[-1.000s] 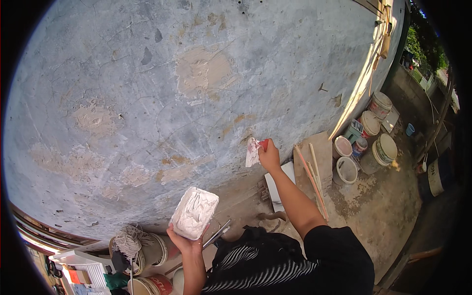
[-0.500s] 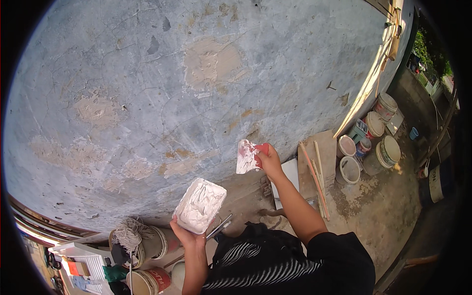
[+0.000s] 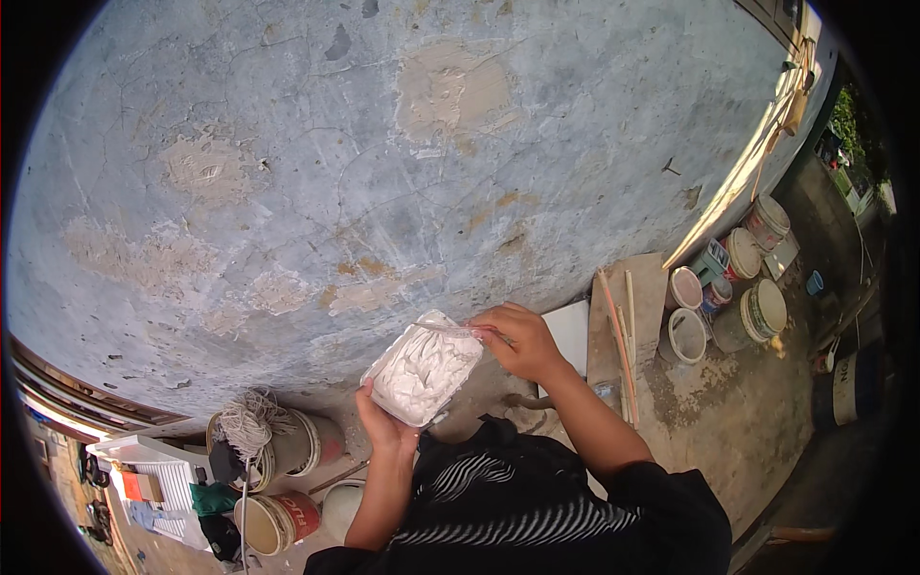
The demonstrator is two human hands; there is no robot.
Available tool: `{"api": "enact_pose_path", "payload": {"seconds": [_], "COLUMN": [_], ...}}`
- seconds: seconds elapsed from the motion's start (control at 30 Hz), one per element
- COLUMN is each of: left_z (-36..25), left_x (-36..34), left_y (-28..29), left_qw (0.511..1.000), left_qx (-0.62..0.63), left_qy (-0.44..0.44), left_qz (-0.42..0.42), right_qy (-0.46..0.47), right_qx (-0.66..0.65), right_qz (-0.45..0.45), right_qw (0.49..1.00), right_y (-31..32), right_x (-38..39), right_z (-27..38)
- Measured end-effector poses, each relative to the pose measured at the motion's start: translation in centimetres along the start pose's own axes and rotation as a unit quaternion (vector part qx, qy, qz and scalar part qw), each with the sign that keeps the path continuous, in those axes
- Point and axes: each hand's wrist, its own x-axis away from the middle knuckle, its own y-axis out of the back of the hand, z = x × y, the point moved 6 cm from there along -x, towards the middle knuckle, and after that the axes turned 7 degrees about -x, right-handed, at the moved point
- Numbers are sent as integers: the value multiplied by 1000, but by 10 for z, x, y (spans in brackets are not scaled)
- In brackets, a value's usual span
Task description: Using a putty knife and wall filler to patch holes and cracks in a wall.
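My left hand [image 3: 385, 424] grips the lower left side of a shallow rectangular tray [image 3: 388, 351]. White putty [image 3: 426, 372] with a ridged, smeared surface fills most of the tray. In my closed right hand [image 3: 520, 341] is a putty knife [image 3: 447, 330], seen nearly edge-on. Its blade lies across the tray's far rim, at the putty there; the hand covers most of its handle. Beyond the tray stands a blue-grey wall [image 3: 316, 182]. Beige filler patches mark it, including a large patch [image 3: 450, 94] high up and a smaller patch [image 3: 206, 171] at left.
A string mop [image 3: 251, 424] rests on buckets at lower left, near a red-labelled bucket [image 3: 278, 522]. Wooden sticks [image 3: 615, 335] lie on a board at right. Several more buckets [image 3: 683, 335] stand along the wall beyond it. A nail-like piece [image 3: 672, 168] sticks out of the wall.
My right hand has brought the putty knife left and down from beside the wall to the tray. The tray has shifted right and slightly up in the view, which has also turned a little.
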Motion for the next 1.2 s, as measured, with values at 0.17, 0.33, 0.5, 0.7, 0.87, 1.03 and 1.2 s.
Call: {"api": "enact_pose_path", "payload": {"seconds": [0.17, 0.33, 0.5, 0.7, 0.87, 1.03, 1.2], "left_z": [2, 0, 2, -4, -3, 11, 14], "left_x": [0, -3, -3, 1, -3, -9, -9], "left_y": [2, 5, 6, -4, -4, 0, -3], "left_qw": [1000, 1000, 999, 1000, 999, 999, 999], "left_qx": [1, 0, -9, 10, 5, -6, 6], "left_qy": [4, -7, -3, -2, -17, 8, 17], "left_qz": [-1, -20, -37, -19, -32, -37, -29], "right_qy": [-14, -11, -50, -71, -114, -196, -241], "right_qx": [77, 59, 28, -33, 9, -96, -196], "right_qz": [29, 50, 69, -43, 15, 43, -47], "right_qw": [996, 997, 996, 996, 993, 975, 949], "right_y": [-6, -22, -31, 1, -8, -36, -30], "right_x": [16, 29, 26, 12, 14, 21, 30], "right_z": [-8, 7, 19, 11, 6, 4, -34]}}
